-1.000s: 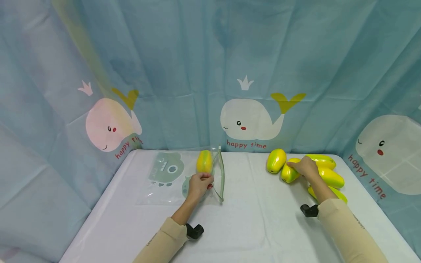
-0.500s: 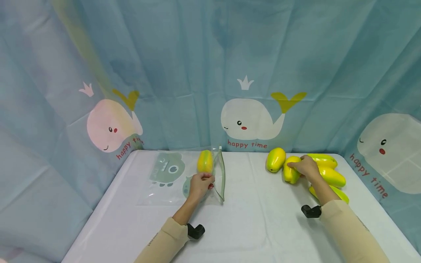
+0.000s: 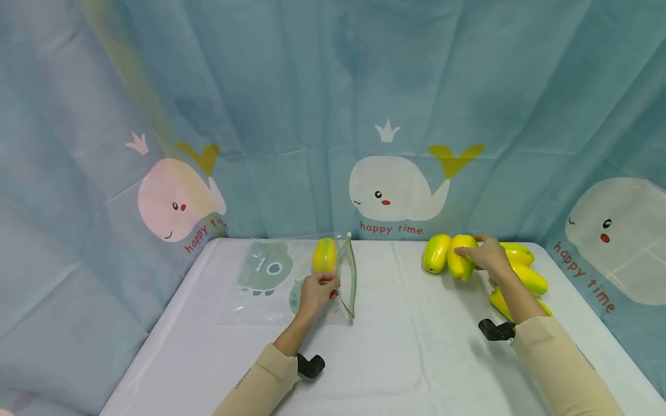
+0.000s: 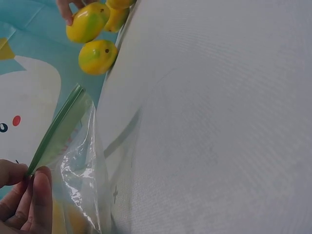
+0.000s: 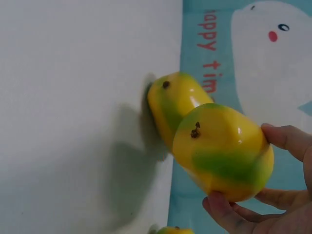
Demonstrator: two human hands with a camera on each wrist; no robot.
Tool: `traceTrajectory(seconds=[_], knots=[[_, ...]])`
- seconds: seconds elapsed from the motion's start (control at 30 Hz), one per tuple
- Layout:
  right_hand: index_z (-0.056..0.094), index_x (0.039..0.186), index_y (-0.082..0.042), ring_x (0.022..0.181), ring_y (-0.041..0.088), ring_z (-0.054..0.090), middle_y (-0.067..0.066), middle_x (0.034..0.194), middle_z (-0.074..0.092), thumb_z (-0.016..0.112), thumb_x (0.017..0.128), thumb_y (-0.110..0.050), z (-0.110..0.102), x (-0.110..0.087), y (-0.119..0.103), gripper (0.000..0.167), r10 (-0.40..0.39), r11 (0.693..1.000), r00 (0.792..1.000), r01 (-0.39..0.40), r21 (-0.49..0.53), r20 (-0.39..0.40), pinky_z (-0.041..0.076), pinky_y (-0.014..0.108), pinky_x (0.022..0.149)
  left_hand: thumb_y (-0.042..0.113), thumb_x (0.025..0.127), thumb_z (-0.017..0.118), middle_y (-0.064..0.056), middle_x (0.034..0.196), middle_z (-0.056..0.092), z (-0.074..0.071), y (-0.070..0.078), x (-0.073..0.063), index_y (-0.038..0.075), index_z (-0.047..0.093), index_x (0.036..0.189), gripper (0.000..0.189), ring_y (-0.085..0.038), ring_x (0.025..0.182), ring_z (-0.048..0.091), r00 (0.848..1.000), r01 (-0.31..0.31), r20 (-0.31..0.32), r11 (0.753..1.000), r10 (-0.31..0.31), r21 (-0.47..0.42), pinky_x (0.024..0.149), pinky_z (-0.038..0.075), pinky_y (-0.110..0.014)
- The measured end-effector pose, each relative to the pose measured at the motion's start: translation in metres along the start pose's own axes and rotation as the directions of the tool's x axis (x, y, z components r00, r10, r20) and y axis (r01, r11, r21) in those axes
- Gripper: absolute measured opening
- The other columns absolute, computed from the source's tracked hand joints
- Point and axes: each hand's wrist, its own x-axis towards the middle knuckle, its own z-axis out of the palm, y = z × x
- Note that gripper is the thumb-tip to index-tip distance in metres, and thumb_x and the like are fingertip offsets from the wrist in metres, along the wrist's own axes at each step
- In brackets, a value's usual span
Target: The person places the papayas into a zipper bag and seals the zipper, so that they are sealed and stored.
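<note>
In the head view my left hand (image 3: 318,293) pinches the open mouth edge of a clear zip bag (image 3: 244,312) with a green slider strip and green cartoon print. The left wrist view shows thumb and fingers at the end of the green zip strip (image 4: 56,126). One yellow-green papaya (image 3: 325,254) lies inside the bag near its mouth. My right hand (image 3: 491,257) grips another papaya (image 5: 226,156) between thumb and fingers, raised above the table in the right wrist view. Right beside it another papaya (image 3: 436,254) rests on the table.
More papayas (image 3: 531,280) lie at the back right of the white-covered table (image 3: 385,358), partly behind my right hand and forearm. A blue curtain (image 3: 291,115) with printed whales hangs along the back and sides. Black wrist mounts (image 3: 310,366) stick out by both sleeves.
My right hand has lifted the papaya it grips and shifted it slightly toward the back. My left hand and the bag have stayed in place.
</note>
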Motion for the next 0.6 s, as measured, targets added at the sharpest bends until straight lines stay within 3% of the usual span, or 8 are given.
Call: traceTrajectory(seconds=[0.2, 0.6], knots=[[0.011, 0.154, 0.001, 0.13, 0.046, 0.04, 0.033, 0.156, 0.016, 0.063, 0.092, -0.044, 0.006, -0.004, -0.01, 0.092, -0.042, 0.998, 0.999, 0.041, 0.05, 0.032, 0.046, 0.051, 0.105, 0.008, 0.088, 0.068, -0.015, 0.079, 0.071, 0.0, 0.0, -0.001, -0.008, 0.068, 0.099, 0.019, -0.006, 0.054, 0.06, 1.0, -0.005, 0.005, 1.0, 0.005, -0.005, 0.056, 0.056, -0.021], [0.02, 0.153, 0.001, 0.131, 0.047, 0.04, 0.036, 0.15, 0.027, 0.064, 0.093, -0.036, 0.033, 0.001, -0.034, 0.082, -0.172, 0.984, 0.982, 0.168, 0.063, 0.079, 0.049, 0.05, 0.102, 0.01, 0.088, 0.069, -0.012, 0.076, 0.071, 0.002, 0.002, -0.001, -0.007, 0.07, 0.098, 0.019, -0.006, 0.053, 0.059, 1.0, -0.013, -0.021, 1.0, 0.013, -0.006, 0.057, 0.055, -0.02]])
